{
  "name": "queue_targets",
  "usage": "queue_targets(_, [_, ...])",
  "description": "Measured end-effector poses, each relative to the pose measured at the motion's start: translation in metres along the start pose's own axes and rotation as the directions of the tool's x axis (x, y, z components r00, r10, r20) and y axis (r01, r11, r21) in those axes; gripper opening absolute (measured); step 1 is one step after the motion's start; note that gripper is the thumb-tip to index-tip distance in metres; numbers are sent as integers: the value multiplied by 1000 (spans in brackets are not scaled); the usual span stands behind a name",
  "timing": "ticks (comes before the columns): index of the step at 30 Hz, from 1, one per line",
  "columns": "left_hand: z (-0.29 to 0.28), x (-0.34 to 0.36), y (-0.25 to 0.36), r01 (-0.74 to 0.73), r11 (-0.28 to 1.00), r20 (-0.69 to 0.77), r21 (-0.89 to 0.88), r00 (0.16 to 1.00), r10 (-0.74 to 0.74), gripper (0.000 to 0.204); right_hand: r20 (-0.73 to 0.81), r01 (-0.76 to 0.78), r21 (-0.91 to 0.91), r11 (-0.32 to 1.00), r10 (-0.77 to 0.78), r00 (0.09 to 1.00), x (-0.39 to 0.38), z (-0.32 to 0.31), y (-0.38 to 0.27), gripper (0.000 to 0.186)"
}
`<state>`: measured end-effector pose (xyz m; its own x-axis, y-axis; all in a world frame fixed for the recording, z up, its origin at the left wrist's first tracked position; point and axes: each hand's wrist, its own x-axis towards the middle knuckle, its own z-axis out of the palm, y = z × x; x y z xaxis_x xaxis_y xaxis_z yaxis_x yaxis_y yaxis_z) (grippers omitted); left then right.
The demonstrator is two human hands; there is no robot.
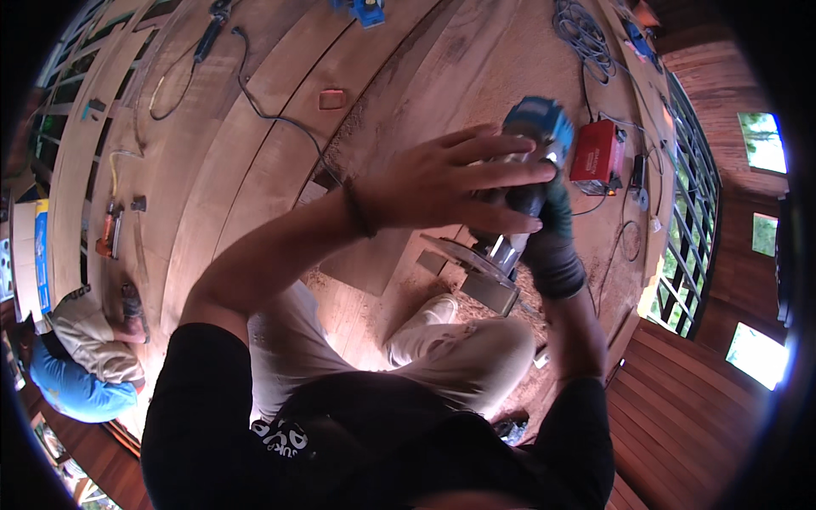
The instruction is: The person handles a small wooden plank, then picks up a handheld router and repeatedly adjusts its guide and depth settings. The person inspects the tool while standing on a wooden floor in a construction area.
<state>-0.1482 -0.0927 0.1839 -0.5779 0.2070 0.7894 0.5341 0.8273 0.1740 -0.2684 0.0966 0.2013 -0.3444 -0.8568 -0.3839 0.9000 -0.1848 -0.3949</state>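
A blue and silver power tool [537, 119] is held up over my lap, with a blue motor housing at its far end and a flat plate [486, 289] at the near end. My right hand [554, 225], in a dark green glove, wraps round its body from the right side. Bare and with fingers spread, my left hand [463, 183] reaches across in front of the tool. Its fingertips overlap the tool's body and the glove; whether they press on it cannot be told. Part of the tool's middle is hidden behind those fingers.
Sawdust covers the wooden boards [280, 170] around me. Right of the tool stands a red box-shaped machine [597, 153], with a coiled cable [586, 38] beyond it. A dark cord [280, 117] and a small orange-red frame [332, 99] lie ahead. A person in blue [85, 387] crouches at left.
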Motion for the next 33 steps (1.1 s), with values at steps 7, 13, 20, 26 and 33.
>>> queue_targets(7, [30,-56,-68,229,973,5,-1,973,-229,67,189,383,-446,809,-333,924,43,-42,11,90])
queue_targets(13, [58,-78,-65,801,173,671,-573,580,-461,64,141,441,-423,792,-423,895,35,-20,-4,105])
queue_targets(20, [82,-110,-81,793,564,745,-230,517,-422,38,131,358,-589,724,-351,927,37,-81,9,86])
queue_targets(26, [96,-186,-86,427,827,918,366,-19,-396,39,49,211,-812,544,-297,954,47,-146,36,70])
queue_targets(33, [70,-218,0,269,940,975,211,10,-222,104,12,207,-869,449,-400,917,63,-149,47,44])
